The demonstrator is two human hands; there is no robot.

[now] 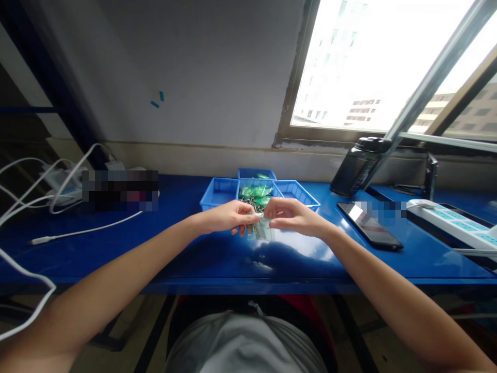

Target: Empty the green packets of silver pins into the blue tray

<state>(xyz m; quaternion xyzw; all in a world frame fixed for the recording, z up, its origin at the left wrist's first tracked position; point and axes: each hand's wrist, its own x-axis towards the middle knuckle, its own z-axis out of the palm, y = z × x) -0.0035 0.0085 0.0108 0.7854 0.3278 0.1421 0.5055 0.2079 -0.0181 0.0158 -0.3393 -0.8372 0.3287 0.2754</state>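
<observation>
A small clear plastic bag [264,229] hangs over the table's front part, pinched at its upper left by my left hand [233,216]. The thumb and index finger of that hand press together on the bag, with its other fingers curled below. My right hand [292,215] is at the bag's upper right edge. Its fingers are bent, and a gap shows between them and the thumb; whether it touches the bag is hard to see. Just behind the hands, a middle blue bin [243,182] holds green plastic packets [256,192] and small dark metal pieces [245,203], partly hidden.
Blue bins flank the middle one at left [220,196] and right [297,194], with another blue bin [255,173] behind. To the right are a phone [370,226], a black bottle [355,168] and a power strip [458,220]. White cables [89,229] lie left.
</observation>
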